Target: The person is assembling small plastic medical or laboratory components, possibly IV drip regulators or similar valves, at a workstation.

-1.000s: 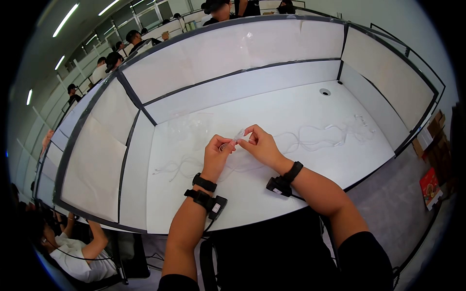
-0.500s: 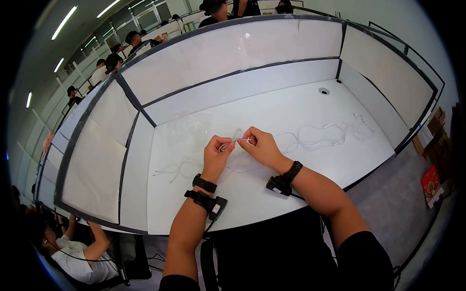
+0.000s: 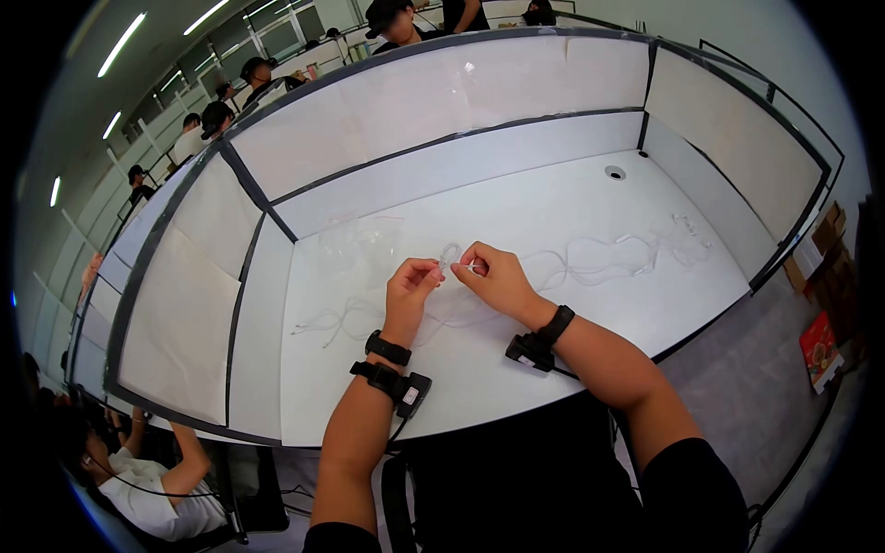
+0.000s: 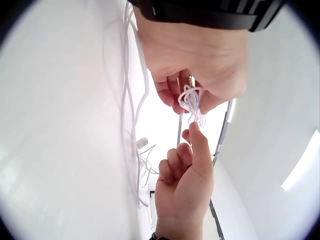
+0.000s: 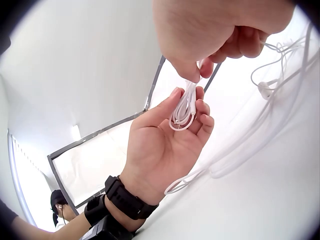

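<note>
A small looped bundle of thin white cable (image 5: pixel 182 112) is held above the white desk. My left hand (image 3: pixel 411 293) pinches the bundle between thumb and fingers; in the left wrist view a gold-coloured plug tip (image 4: pixel 191 80) shows at its upper end. Close beside it, my right hand (image 3: pixel 498 281) pinches a part of the same cable between thumb and index finger, its other fingers curled. The bundle's loops hang over the left palm (image 5: pixel 160 145) in the right wrist view.
More white cables (image 3: pixel 599 273) lie loosely across the desk (image 3: pixel 516 369), from the left side to the right. Clear plastic bags (image 3: pixel 355 241) lie at the back left. Low partitions (image 3: pixel 442 92) enclose the back and sides. Other people are beyond them.
My right fingers have moved down from the bundle's top and pinch at its side. The loops now stand up between the hands, and the left fingers have shifted slightly.
</note>
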Tool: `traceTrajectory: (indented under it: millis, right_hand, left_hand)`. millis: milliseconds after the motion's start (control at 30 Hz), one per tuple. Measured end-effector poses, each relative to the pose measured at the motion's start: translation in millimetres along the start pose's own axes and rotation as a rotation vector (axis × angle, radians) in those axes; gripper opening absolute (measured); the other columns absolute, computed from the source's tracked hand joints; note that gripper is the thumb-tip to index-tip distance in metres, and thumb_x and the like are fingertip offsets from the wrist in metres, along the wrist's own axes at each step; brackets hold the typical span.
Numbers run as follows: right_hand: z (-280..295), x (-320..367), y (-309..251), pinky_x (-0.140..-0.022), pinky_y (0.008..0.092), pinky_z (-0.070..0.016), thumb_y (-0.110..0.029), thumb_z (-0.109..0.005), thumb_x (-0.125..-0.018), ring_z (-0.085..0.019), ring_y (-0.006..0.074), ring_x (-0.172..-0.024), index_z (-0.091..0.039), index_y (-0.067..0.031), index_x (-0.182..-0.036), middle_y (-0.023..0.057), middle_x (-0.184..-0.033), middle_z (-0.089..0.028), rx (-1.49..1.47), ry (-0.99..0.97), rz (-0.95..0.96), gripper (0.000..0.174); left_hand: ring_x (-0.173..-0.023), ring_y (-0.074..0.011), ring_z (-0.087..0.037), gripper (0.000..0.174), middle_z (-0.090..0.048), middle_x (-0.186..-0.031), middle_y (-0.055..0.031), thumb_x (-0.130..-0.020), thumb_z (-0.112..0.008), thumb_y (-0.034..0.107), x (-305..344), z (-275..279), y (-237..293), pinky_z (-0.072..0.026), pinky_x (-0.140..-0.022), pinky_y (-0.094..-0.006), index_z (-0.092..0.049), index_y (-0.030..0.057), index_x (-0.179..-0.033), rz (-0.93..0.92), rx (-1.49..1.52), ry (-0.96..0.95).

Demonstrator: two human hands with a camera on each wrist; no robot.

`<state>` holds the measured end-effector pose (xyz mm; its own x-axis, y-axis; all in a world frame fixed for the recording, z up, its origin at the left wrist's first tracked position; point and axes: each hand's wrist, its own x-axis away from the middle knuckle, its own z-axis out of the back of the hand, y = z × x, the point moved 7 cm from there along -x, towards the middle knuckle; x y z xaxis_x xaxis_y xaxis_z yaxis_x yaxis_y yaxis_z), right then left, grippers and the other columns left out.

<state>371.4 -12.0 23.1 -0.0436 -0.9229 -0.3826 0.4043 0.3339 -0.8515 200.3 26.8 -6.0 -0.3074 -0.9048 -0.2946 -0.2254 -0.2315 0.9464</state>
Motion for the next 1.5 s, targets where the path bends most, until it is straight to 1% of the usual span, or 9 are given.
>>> traceTrajectory:
  millis: [533, 667, 767, 867, 967, 1067, 1167, 1367, 1500]
  right_hand:
    - [0, 0, -3, -0.05, 0.0303, -0.0376, -0.027, -0.073, -0.086, -0.045, 0.0131, -0.052, -0.063, -0.0031, -0.086, 0.0028, -0.058, -0.049, 0.028, -0.002, 0.018, 0.026]
    - [1, 0, -3, -0.05, 0.0303, -0.038, -0.027, -0.073, -0.086, -0.046, 0.0135, -0.052, -0.063, -0.0032, -0.086, 0.0031, -0.058, -0.05, 0.032, 0.003, 0.032, 0.026]
    - [0, 1, -5, -0.05, 0.0277, -0.0337, -0.025, -0.073, -0.088, -0.039, 0.0086, -0.054, -0.062, -0.0026, -0.088, -0.0016, -0.058, -0.043, 0.019, -0.006, 0.015, 0.025]
    - [0, 1, -4, -0.05, 0.0278, -0.0336, -0.024, -0.073, -0.089, -0.038, 0.0086, -0.054, -0.062, -0.0024, -0.088, -0.0014, -0.058, -0.043, 0.03, 0.009, 0.042, 0.024]
    - [1, 0, -4, -0.051, 0.0308, -0.0387, -0.027, -0.072, -0.087, -0.046, 0.0144, -0.052, -0.062, -0.0029, -0.087, 0.0037, -0.058, -0.05, 0.043, 0.006, 0.033, 0.026]
    - [1, 0, -4, -0.05, 0.0308, -0.0387, -0.027, -0.072, -0.087, -0.046, 0.0143, -0.052, -0.062, -0.0028, -0.087, 0.0037, -0.058, -0.05, 0.049, 0.001, 0.023, 0.026]
    - [0, 1, -4, -0.05, 0.0276, -0.0322, -0.024, -0.072, -0.09, -0.037, 0.0081, -0.054, -0.061, -0.0024, -0.088, -0.0022, -0.057, -0.041, 0.021, 0.002, 0.047, 0.024]
    - [0, 0, -4, -0.05, 0.0273, -0.0323, -0.023, -0.072, -0.09, -0.037, 0.0077, -0.054, -0.061, -0.0022, -0.087, -0.0022, -0.057, -0.042, 0.023, -0.001, 0.039, 0.023]
    - [4, 0, -5, -0.05, 0.0303, -0.0385, -0.025, -0.072, -0.088, -0.046, 0.0142, -0.051, -0.062, -0.0028, -0.084, 0.0045, -0.058, -0.051, 0.033, 0.034, 0.045, 0.024]
  left_hand:
    - [-0.091, -0.0113, -0.062, 0.018, -0.064, -0.1, -0.003, -0.093, -0.069, 0.01, 0, 2, -6, -0.0471, -0.08, -0.025, -0.06, 0.0042, -0.108, 0.035, -0.002, 0.022]
    - [-0.092, -0.0112, -0.061, 0.02, -0.064, -0.1, -0.0032, -0.093, -0.069, 0.008, -1, 4, -11, -0.0486, -0.084, -0.0249, -0.06, 0.0033, -0.11, 0.05, 0.003, 0.017]
    - [-0.095, -0.0115, -0.061, 0.023, -0.064, -0.101, -0.0033, -0.093, -0.069, 0.007, -1, 4, -10, -0.0495, -0.088, -0.0257, -0.06, 0.0019, -0.113, 0.041, -0.013, 0.031]
    - [-0.1, -0.0118, -0.061, 0.027, -0.065, -0.106, -0.0042, -0.092, -0.069, 0.005, 0, 3, -9, -0.0494, -0.091, -0.0265, -0.061, -0.0002, -0.117, 0.058, -0.051, 0.018]
    - [-0.102, -0.0122, -0.061, 0.03, -0.066, -0.111, -0.0056, -0.092, -0.069, 0.005, 0, 3, -12, -0.0495, -0.092, -0.0263, -0.063, -0.002, -0.121, 0.094, -0.067, 0.001]
    - [-0.104, -0.0145, -0.063, 0.03, -0.068, -0.114, -0.0097, -0.092, -0.068, 0.002, 2, 0, -6, -0.0509, -0.092, -0.0268, -0.064, -0.0047, -0.121, 0.096, -0.091, -0.005]
    - [-0.104, -0.0145, -0.064, 0.03, -0.069, -0.114, -0.0105, -0.092, -0.069, 0.002, 2, -2, -5, -0.0513, -0.092, -0.0268, -0.065, -0.005, -0.121, 0.098, -0.08, -0.018]
    - [-0.098, -0.0127, -0.064, 0.026, -0.07, -0.109, -0.0075, -0.092, -0.069, 0.003, 0, 3, -13, -0.0512, -0.087, -0.0251, -0.069, -0.0019, -0.117, 0.078, -0.162, -0.021]
    - [-0.099, -0.0137, -0.064, 0.024, -0.07, -0.109, -0.0067, -0.091, -0.068, 0.002, 0, 4, -15, -0.0505, -0.088, -0.0269, -0.071, 0.0003, -0.115, 0.068, -0.279, -0.044]
